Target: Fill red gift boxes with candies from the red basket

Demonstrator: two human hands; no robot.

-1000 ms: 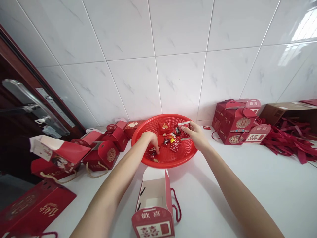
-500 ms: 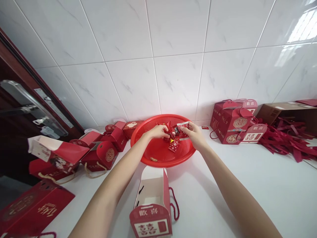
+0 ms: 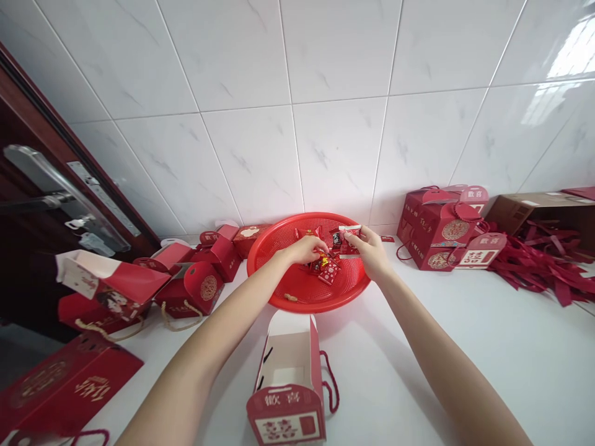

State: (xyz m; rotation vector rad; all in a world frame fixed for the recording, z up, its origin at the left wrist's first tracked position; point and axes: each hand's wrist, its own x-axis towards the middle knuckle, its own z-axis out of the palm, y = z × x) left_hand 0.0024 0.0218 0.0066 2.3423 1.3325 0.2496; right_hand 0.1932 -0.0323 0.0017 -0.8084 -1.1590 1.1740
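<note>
A round red plastic basket (image 3: 325,300) stands against the wall with several wrapped candies and a peanut (image 3: 290,297) in it. My left hand (image 3: 307,249) reaches in over the candies, fingers pinched at a small piece too hidden to name. My right hand (image 3: 372,251) holds red-and-white candy packets (image 3: 349,240) between thumb and fingers at the basket's right side. A patterned red packet (image 3: 328,271) lies just below my left fingertips. In front of the basket is an open red gift box (image 3: 286,402) with a dark red cord handle on its right side.
Several red gift boxes (image 3: 193,288) crowd the left side, near a door with a metal handle (image 3: 60,186). Stacked red boxes (image 3: 439,229), a heap of red ribbons (image 3: 534,266) and a cardboard box (image 3: 515,207) are at the right. A tiled wall rises behind.
My left hand has moved slightly right and down among the candies, its fingers closing in. The whole view has shifted a little; my right hand still holds the packets.
</note>
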